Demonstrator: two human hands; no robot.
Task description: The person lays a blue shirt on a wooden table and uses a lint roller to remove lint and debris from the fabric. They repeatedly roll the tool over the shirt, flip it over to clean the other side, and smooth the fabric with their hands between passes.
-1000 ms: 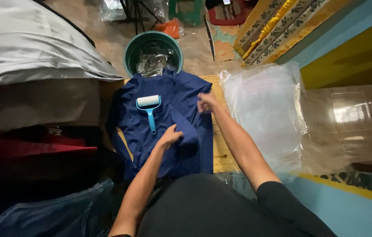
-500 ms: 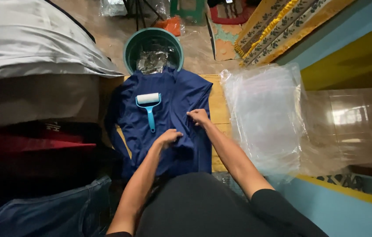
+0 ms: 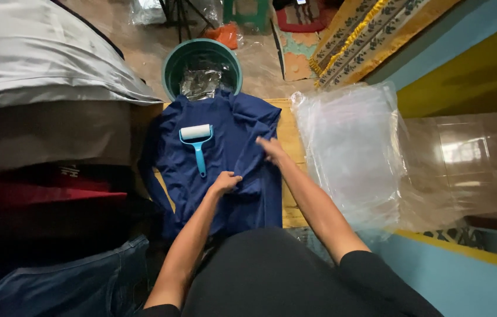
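Observation:
A dark blue garment (image 3: 219,158) lies spread on a wooden board (image 3: 291,147) in front of me. My left hand (image 3: 225,182) is closed on a fold of the cloth near its middle. My right hand (image 3: 270,148) pinches the garment's right side, where the fabric is folded inward. A lint roller (image 3: 197,142) with a white head and a light blue handle rests on the garment, just left of my hands.
A green bucket (image 3: 201,64) holding crumpled clear plastic stands beyond the garment. A stack of clear plastic bags (image 3: 348,147) lies to the right. Folded dark and red clothes (image 3: 43,199) pile up on the left under a grey fabric (image 3: 31,53).
My right hand has come down from the garment's upper right towards the middle, drawing the fabric's right side inward. My left hand has shifted slightly on the fold.

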